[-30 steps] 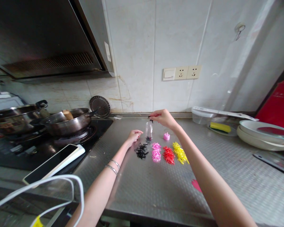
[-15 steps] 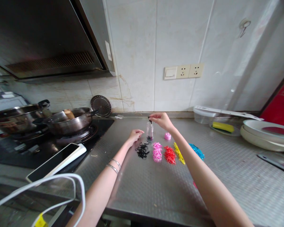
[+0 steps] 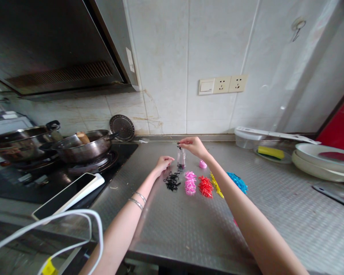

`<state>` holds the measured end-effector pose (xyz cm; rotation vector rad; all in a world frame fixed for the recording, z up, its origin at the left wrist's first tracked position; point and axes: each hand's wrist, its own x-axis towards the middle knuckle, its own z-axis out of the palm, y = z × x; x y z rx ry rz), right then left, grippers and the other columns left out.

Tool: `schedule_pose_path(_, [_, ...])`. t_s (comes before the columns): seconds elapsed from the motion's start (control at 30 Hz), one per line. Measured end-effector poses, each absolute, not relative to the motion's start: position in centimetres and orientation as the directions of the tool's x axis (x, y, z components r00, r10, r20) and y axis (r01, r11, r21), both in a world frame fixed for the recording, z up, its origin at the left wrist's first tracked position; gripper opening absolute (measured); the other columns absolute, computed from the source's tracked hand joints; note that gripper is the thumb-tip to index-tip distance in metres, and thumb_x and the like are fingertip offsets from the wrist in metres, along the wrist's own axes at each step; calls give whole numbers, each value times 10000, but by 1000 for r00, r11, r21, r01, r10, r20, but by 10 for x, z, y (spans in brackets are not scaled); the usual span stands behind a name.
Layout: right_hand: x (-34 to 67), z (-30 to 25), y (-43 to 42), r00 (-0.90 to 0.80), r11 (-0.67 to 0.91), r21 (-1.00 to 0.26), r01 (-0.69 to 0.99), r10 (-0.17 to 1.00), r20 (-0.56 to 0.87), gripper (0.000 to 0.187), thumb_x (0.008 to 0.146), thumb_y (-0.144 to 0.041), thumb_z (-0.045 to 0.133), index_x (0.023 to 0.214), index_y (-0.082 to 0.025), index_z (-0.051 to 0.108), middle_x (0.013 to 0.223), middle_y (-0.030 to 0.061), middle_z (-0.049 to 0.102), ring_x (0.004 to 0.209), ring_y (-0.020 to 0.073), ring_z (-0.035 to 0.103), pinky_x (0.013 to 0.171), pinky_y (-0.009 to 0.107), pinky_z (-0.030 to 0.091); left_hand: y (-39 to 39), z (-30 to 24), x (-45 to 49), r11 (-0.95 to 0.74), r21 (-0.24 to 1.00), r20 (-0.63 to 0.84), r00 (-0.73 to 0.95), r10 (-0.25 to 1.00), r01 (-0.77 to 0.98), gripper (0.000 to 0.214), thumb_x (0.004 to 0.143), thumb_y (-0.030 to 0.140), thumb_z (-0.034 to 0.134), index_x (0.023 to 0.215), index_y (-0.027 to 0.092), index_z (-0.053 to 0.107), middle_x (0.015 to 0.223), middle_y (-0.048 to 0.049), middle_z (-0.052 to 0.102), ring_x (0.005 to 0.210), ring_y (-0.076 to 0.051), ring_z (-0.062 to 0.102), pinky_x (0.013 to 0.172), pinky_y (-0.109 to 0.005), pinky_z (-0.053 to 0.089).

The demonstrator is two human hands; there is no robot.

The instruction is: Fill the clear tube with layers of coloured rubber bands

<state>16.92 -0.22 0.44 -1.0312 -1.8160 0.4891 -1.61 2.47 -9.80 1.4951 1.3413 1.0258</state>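
A small clear bottle (image 3: 181,159) stands upright on the steel counter (image 3: 189,225), with dark bits at its bottom. My right hand (image 3: 192,146) hovers over its mouth, fingertips pinched on a small black band (image 3: 179,146). My left hand (image 3: 164,163) rests just left of the bottle, fingers curled, beside a heap of black bands (image 3: 172,181). Heaps of pink bands (image 3: 190,183), red bands (image 3: 205,186), yellow bands (image 3: 216,185) and blue bands (image 3: 238,182) lie in a row. A pink cap (image 3: 202,164) sits right of the bottle.
A stove with a pan (image 3: 80,146) and a pot (image 3: 20,142) is at the left. A phone (image 3: 67,194) and white cable (image 3: 48,225) lie near the front edge. Stacked plates (image 3: 321,162), a sponge (image 3: 269,152) and a clear container (image 3: 246,140) stand at the right.
My right hand has shifted slightly left and stays over the bottle's mouth with the black band. My left hand has barely moved.
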Motion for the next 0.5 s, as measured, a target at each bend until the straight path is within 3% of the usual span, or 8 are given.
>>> schedule_pose_path(0.5, [172,2,-1,-208,531,-717,451,844,494,234,643,-309,641,796,-144,707,734,47,694,680,154,617,634,244,465,24,-97,-16,-51,958,28,86,996,284,189,712,239,557,829,132,661,473,62,365,362,-19,264,350,-155,140])
